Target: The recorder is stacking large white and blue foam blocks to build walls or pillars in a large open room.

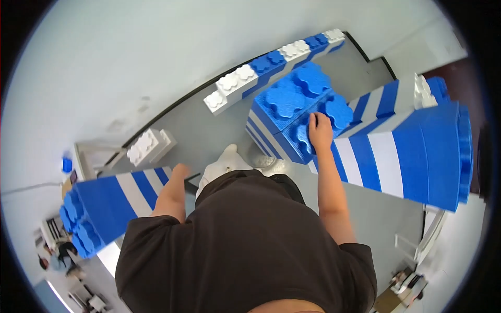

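My right hand (320, 133) is on top of a stack of large toy building blocks, fingers bent and closed against the studs of the blue top block (284, 99). Blue and white layers alternate down the side of this stack. My left hand (180, 171) hangs low on the left, near a striped blue and white block stack (112, 195). Motion blur and the angle hide its fingers, and I see nothing in it.
A low row of white and blue blocks (271, 65) runs along the wall. Taller striped stacks (396, 156) stand close on my right. A small white block piece (148, 146) sits by the wall at left. Grey floor (193, 125) shows between them.
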`<state>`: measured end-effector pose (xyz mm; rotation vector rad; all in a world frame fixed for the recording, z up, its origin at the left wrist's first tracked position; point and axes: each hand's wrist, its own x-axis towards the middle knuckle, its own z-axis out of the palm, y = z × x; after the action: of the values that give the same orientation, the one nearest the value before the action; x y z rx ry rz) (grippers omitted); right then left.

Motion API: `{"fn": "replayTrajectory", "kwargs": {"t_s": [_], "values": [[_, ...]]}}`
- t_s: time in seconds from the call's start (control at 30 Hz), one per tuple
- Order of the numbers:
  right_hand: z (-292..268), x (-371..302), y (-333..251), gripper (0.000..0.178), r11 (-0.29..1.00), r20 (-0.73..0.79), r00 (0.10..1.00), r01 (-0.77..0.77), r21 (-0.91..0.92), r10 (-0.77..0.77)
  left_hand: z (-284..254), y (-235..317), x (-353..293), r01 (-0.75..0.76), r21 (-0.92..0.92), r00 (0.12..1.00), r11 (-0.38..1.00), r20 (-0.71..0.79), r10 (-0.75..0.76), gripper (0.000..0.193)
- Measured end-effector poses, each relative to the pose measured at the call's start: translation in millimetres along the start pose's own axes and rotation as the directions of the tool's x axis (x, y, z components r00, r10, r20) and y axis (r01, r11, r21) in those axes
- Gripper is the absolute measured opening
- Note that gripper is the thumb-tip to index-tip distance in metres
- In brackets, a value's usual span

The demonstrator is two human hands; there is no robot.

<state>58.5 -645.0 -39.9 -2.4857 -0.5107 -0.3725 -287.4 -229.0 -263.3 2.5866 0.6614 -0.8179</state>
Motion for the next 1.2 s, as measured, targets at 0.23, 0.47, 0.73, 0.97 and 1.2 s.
{"fn": "replayTrajectory", "kwargs": {"t_s": [0.23,0.47,0.73,0.97,1.2], "values": [[5,3,-7,0.027,0.999,0.085,0.996,-0.014,-0.052,0.019,58,1,-98,0.594,-0.441,0.804,0.673,0.323,-0.499,0.037],[12,8,-11,0.03,0.998,0.11,0.993,-0.036,-0.057,0.042,19,13,-26,0.281,-0.388,0.955,0.878,0.018,-0.297,0.041],[13,14,-4,0.029,0.987,0.101,0.988,-0.107,-0.12,0.12,-85,44,29,0.076,-0.661,0.968,0.747,-0.131,-0.214,0.049],[20,19,-17,0.024,0.95,0.096,0.992,-0.048,-0.309,0.082,6,-103,65,0.233,-0.469,0.971,0.852,0.161,-0.177,0.054],[15,17,-25,0.026,0.768,0.128,0.964,-0.101,-0.633,0.232,-85,-190,104,0.31,-0.458,0.942,0.833,0.031,-0.334,0.046]]}}
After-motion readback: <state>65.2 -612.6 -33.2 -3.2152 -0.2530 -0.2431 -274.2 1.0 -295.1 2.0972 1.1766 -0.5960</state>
